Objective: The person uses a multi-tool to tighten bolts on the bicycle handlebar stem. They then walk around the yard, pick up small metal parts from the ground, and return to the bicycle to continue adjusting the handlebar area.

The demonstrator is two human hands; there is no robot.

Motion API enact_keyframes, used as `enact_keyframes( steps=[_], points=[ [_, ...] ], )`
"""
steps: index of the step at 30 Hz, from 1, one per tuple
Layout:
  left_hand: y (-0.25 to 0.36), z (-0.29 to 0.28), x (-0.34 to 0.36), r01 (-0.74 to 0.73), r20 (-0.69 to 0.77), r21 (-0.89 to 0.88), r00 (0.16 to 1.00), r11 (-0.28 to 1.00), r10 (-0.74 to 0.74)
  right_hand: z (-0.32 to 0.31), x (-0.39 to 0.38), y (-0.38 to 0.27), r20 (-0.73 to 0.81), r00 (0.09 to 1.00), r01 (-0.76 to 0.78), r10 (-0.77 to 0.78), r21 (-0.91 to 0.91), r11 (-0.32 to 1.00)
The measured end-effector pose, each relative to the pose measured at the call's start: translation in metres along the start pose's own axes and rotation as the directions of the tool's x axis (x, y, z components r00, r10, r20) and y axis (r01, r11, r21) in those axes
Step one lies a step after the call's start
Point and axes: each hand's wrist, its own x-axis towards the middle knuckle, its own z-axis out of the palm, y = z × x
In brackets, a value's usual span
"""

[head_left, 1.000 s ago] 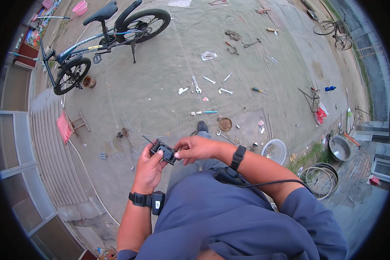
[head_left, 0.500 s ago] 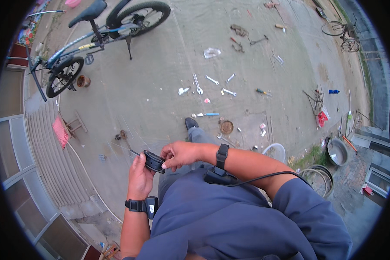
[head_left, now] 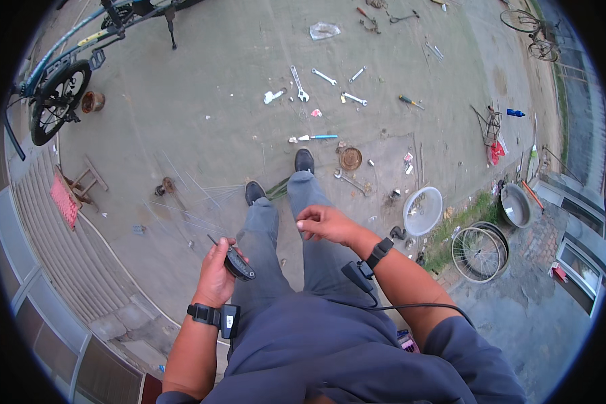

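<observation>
My left hand (head_left: 214, 277) is closed around a black hub (head_left: 238, 263), a round part with a row of small holes and a thin rod standing out of its upper left side. Over my right knee, apart from the hub, my right hand (head_left: 326, 225) has its fingers curled together; whatever is in them, if anything, is too small to make out. Thin metal spokes (head_left: 192, 183) lie scattered on the ground ahead of my left hand, beside a hub with an axle (head_left: 165, 186).
Several wrenches (head_left: 299, 84) and a screwdriver (head_left: 411, 102) lie ahead. At right are a white basin (head_left: 423, 211), a grey basin (head_left: 516, 205) and wheel rims (head_left: 479, 252). A bicycle (head_left: 60, 94) stands far left, near a small stool (head_left: 86, 176).
My right hand has come off the black hub and moved right, over my knee. My left hand has turned the hub and lowered slightly. The view has tilted, bringing both feet in.
</observation>
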Motion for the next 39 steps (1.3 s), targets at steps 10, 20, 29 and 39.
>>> enact_keyframes(
  steps=[10,20,29,39],
  points=[
    [-0.077,-0.008,0.073,0.127,0.027,-0.079,0.992,0.989,-0.125,-0.076,0.065,0.108,-0.35,0.932,-0.118,0.092,-0.055,0.991],
    [-0.165,0.015,0.204,0.083,0.022,-0.129,0.996,0.988,-0.081,-0.17,0.261,0.198,-0.353,0.903,-0.045,-0.244,-0.642,0.765],
    [-0.149,0.027,0.237,-0.033,-0.047,-0.19,0.999,0.981,0.025,-0.188,0.38,0.213,-0.45,0.833,-0.042,-0.322,-0.631,0.774],
    [-0.134,0.028,0.249,-0.072,-0.065,-0.137,0.996,0.988,0.063,-0.187,0.478,0.208,-0.387,0.824,-0.075,-0.414,-0.799,0.597]
  ],
)
